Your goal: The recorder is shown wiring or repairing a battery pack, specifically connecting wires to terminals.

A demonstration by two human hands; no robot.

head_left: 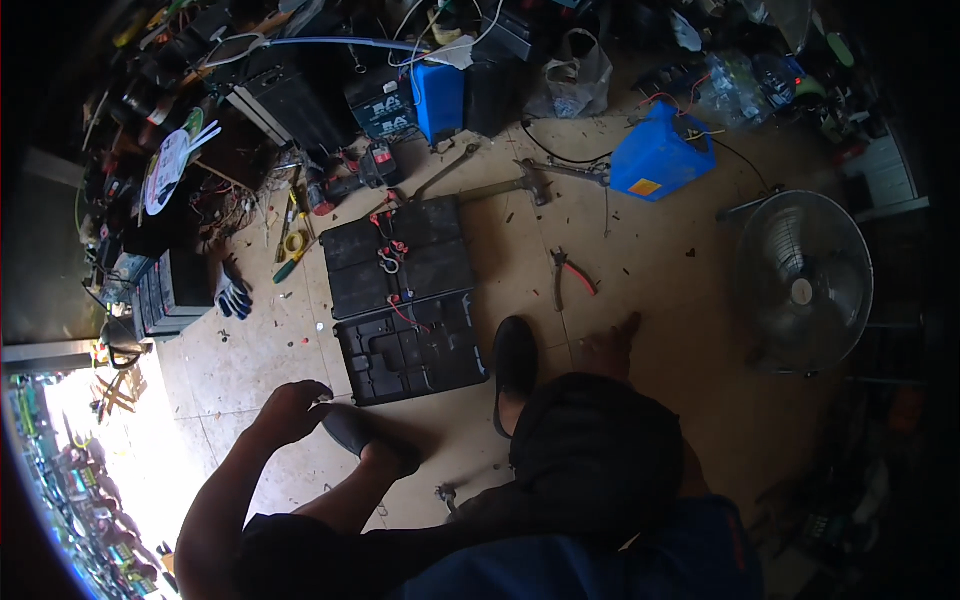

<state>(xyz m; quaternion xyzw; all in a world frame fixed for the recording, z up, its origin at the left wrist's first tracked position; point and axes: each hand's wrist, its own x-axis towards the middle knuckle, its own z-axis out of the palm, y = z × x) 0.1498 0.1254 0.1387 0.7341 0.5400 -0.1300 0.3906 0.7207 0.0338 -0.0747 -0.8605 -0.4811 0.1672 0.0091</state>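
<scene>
My left hand (pixel 295 412) is held beside my left shoe, its fingers curled together in a pinch. Whatever lies at its fingertips is too small to name. Low over the floor by my right knee, my right hand (pixel 612 350) has its fingers stretched apart and holds nothing; shadow dims it. Between and ahead of my feet are black batteries (pixel 400 245) with red-capped terminals and short wires. Against their near side lies a black moulded plastic cover (pixel 410 348) with recesses. Pliers with red handles (pixel 573 278) lie ahead of my right hand.
A cordless drill (pixel 355 180), hammer (pixel 525 187), yellow tape roll (pixel 294 243) and glove (pixel 232 296) lie around the batteries. A blue jug (pixel 655 155) stands far right, near a round fan (pixel 805 285). More batteries (pixel 175 295) stand left; clutter lines the far side.
</scene>
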